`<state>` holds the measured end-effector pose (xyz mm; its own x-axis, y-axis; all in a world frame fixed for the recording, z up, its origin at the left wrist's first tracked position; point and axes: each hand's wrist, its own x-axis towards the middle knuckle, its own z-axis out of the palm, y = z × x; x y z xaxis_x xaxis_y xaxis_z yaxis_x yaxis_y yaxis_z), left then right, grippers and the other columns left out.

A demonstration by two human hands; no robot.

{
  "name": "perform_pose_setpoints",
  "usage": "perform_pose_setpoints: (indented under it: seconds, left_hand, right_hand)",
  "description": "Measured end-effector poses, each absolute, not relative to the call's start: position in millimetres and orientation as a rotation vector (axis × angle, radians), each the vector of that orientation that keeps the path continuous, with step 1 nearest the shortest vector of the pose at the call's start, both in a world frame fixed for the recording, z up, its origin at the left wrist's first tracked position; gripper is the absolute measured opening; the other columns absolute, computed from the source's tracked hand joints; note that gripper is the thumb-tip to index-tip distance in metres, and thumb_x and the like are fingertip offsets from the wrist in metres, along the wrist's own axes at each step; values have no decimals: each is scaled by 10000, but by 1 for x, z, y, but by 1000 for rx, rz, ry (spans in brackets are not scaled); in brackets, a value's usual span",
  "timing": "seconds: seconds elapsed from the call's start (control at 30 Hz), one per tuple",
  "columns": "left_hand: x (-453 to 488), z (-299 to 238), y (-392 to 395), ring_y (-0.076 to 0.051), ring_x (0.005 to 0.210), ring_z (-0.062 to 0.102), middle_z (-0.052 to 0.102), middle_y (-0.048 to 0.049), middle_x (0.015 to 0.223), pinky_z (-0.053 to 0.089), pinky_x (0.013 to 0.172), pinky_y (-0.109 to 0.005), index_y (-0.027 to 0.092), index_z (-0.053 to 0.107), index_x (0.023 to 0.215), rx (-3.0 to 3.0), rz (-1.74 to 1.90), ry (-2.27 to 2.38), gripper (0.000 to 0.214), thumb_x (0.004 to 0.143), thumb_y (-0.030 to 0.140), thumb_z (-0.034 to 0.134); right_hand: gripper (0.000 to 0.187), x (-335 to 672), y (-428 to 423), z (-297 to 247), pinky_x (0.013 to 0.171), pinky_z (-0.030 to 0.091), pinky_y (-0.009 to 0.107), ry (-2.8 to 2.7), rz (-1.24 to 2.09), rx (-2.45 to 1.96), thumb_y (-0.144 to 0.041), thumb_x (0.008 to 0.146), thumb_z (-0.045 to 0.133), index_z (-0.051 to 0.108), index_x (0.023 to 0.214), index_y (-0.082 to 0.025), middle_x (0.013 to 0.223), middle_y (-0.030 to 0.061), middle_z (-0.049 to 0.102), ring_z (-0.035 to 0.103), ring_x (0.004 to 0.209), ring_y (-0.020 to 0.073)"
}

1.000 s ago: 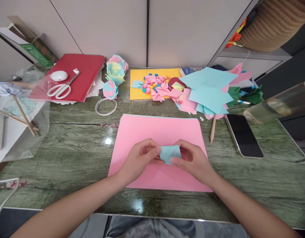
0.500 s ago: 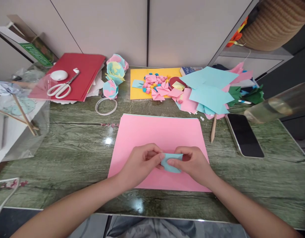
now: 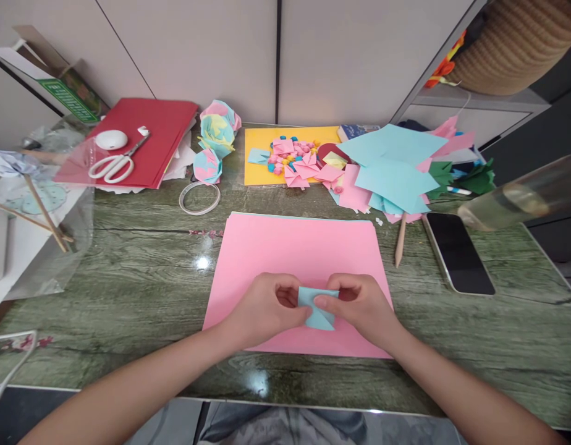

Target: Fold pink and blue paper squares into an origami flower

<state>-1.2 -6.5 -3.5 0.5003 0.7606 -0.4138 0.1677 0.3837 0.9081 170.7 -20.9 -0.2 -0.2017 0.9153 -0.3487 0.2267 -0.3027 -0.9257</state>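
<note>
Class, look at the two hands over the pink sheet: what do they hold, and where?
A small folded light-blue paper piece, pinched between both hands: left hand at its left edge, right hand at its right edge.

Scissors [image 3: 113, 165] lie on a red folder [image 3: 162, 133]; phone [image 3: 459, 253] beside pencil [image 3: 399, 242].

both bare forearms reach in from the lower corners, converging at centre. the left hand [image 3: 267, 309] and right hand [image 3: 359, 306] meet knuckles up, fingers [image 3: 325, 301] curled and pinched together, thumbs nearly touching.
</note>
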Motion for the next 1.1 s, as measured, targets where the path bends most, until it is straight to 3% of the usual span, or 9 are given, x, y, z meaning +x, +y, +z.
perform_pose_setpoints:
  seconds: [0.3, 0.7, 1.1]
  left_hand:
    - [-4, 0, -5, -90, 536, 429, 466, 23, 566, 357, 512, -214, 119, 574, 639, 1091, 403, 934, 183, 619, 289, 639]
    - [-5, -2, -2, -83, 531, 407, 455, 23, 573, 338, 501, -208, 120, 584, 690, 1063, 367, 874, 157, 646, 266, 621]
    - [-2, -1, -3, -96, 592, 462, 508, 11, 634, 382, 557, -210, 134, 565, 704, 1038, 494, 865, 128, 672, 251, 604]
  right_hand:
    - [335, 173, -22, -2, 464, 276, 209, -1475, 1567, -1414, -387, 691, 592, 426, 509, -160, 501, -46, 383, 336, 500, 77]
    - [358, 173, -21, -4, 451, 252, 208, -1400, 1543, -1428, -393, 726, 553, 367, 514, -173, 502, -54, 313, 291, 491, 70]
    - [334, 174, -21, -4, 471, 299, 203, -1326, 1464, -1432, -376, 751, 533, 381, 530, -177, 514, -48, 369, 348, 488, 78]
